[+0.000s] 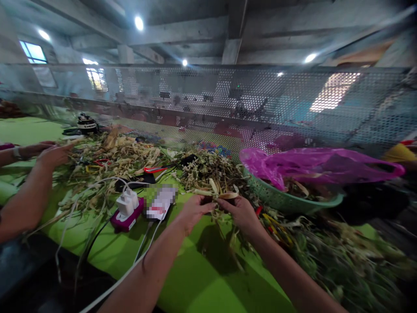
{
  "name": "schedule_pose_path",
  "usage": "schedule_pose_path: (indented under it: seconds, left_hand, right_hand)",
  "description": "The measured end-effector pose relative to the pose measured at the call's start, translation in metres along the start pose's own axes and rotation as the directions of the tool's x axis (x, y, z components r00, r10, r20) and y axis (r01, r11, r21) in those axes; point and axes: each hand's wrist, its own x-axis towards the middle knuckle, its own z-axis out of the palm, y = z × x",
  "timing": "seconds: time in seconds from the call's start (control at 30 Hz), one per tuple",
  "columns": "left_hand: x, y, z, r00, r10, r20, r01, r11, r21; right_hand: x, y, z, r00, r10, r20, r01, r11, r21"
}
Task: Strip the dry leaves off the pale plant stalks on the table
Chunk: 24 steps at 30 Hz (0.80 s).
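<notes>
Both hands are raised over the green tabletop (182, 269), close together at the centre of the head view. My left hand (193, 212) pinches a dried plant sprig (215, 190), its pale leaves sticking up and thin strands hanging below. From the other side, my right hand (241, 214) grips the same sprig with thumb and fingers; its exact hold is partly hidden. Just beyond the hands lies a pile of small dried plants (208, 171). Loose greenish plant material (345, 261) spreads to the right of my right forearm.
A green basket (293, 198) with a pink plastic bag (325, 165) stands at right. Left of my hands are a phone (163, 202), a purple power block (128, 222) with chargers and cables, and a red-handled tool (154, 169). A co-worker's hands (57, 153) reach another dried heap (130, 154). Perforated metal panel (195, 98) behind.
</notes>
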Motion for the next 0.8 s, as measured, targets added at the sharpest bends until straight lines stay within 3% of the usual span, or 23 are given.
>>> schedule_pose_path:
  seconds: [0.13, 0.43, 0.67, 0.8]
  left_hand:
    - [0.002, 0.001, -0.002, 1.0, 0.031, 0.0, -0.031, 0.997, 0.068]
    - [0.0, 0.004, -0.004, 1.0, -0.019, 0.011, 0.02, 0.999, -0.036]
    - [0.002, 0.0, 0.0, 0.995, 0.096, -0.004, -0.095, 0.993, 0.069]
    - [0.003, -0.003, -0.001, 0.994, 0.107, 0.01, -0.107, 0.994, 0.024]
  right_hand:
    - [0.0, 0.004, -0.002, 0.999, 0.017, -0.044, -0.018, 0.999, -0.034]
    - [-0.003, -0.004, -0.006, 0.996, 0.016, -0.082, -0.014, 1.0, 0.02]
    - [-0.005, -0.006, -0.007, 0.995, 0.029, -0.091, -0.026, 0.999, 0.027]
    - [-0.005, -0.005, -0.008, 0.99, 0.005, -0.139, -0.009, 1.0, -0.026]
